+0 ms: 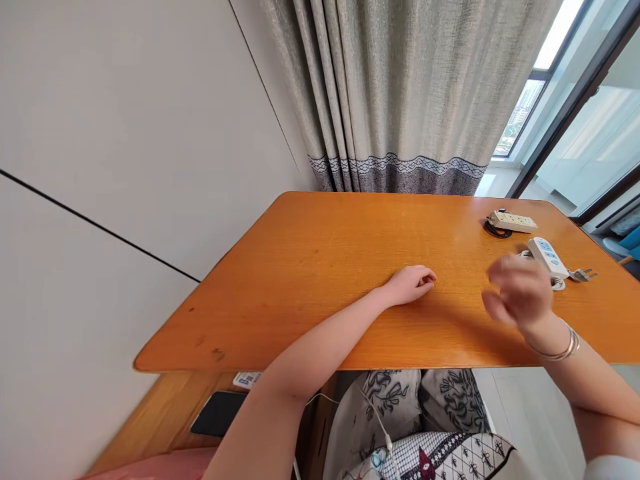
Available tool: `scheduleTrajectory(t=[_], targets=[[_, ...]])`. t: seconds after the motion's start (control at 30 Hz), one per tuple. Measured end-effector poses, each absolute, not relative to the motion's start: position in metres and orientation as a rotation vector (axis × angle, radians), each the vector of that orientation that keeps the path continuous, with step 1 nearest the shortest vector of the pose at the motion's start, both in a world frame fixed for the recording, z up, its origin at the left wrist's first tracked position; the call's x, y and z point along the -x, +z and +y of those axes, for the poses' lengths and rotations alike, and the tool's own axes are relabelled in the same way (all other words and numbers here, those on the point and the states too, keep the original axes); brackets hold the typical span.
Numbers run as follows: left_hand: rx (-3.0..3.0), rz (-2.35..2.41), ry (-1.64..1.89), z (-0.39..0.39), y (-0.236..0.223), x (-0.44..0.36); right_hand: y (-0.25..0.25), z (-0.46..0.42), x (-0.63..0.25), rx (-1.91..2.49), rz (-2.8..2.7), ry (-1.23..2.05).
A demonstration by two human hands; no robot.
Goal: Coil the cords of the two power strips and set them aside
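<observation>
My left hand (412, 285) lies on the wooden table (300, 267), its fingers loosely curled in and nothing visible in them. To the right, my right hand (520, 290) is raised over the table, smeared by motion, with bent fingers; whether anything is in it does not show. Just behind and beside that hand is a white power strip (547, 257) with blue sockets. Its plug (583, 275) lies at its right end, and its white cord is partly hidden by my hand. Farther back sits a cream power strip (515, 221) with a black cord (497, 230).
A pale wall panel (150, 133) runs along the table's left side. A grey curtain (410, 87) hangs at the far edge, with a glass door frame at the right. Below the table's front edge, a dark phone (219, 413) lies on a lower wooden surface.
</observation>
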State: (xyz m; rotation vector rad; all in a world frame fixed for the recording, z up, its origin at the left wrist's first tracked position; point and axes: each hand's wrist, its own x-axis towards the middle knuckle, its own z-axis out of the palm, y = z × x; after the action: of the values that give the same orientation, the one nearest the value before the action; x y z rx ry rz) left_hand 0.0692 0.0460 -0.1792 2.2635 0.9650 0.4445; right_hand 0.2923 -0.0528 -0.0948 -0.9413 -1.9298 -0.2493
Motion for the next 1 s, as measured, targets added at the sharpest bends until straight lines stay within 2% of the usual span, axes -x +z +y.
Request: scheduleTrajectory(t=[0.07, 0.17, 0.3, 0.4, 0.6, 0.77, 0.9, 1.0], targets=[[-2.270, 0.958, 0.448, 0.046, -0.179, -0.069, -0.103, -0.012, -0.326, 1.067, -1.836, -0.346], [-2.253, 0.969, 0.444, 0.045, -0.179, -0.070, -0.116, 0.018, -0.393, 1.735, -1.670, -0.355], [-2.252, 0.979, 0.442, 0.045, -0.179, -0.070, -0.131, 0.018, -0.462, 2.486, -1.411, -0.013], [-2.253, 0.981, 0.448, 0.046, -0.180, -0.070, -0.136, 0.016, -0.480, 2.683, -1.370, 0.169], [-2.235, 1.006, 0.470, 0.046, -0.181, -0.071, -0.137, 0.025, -0.486, 2.752, -1.345, 0.347], [-2.184, 1.028, 0.498, 0.046, -0.182, -0.072, -0.141, 0.018, -0.464, 2.688, -1.441, 0.340], [-2.126, 1.060, 0.562, 0.040, -0.180, -0.076, -0.152, 0.000, -0.406, 2.417, -1.619, 0.332], [-2.047, 1.113, 0.663, 0.032, -0.178, -0.078, -0.156, -0.019, -0.356, 1.949, -1.739, 0.426]])
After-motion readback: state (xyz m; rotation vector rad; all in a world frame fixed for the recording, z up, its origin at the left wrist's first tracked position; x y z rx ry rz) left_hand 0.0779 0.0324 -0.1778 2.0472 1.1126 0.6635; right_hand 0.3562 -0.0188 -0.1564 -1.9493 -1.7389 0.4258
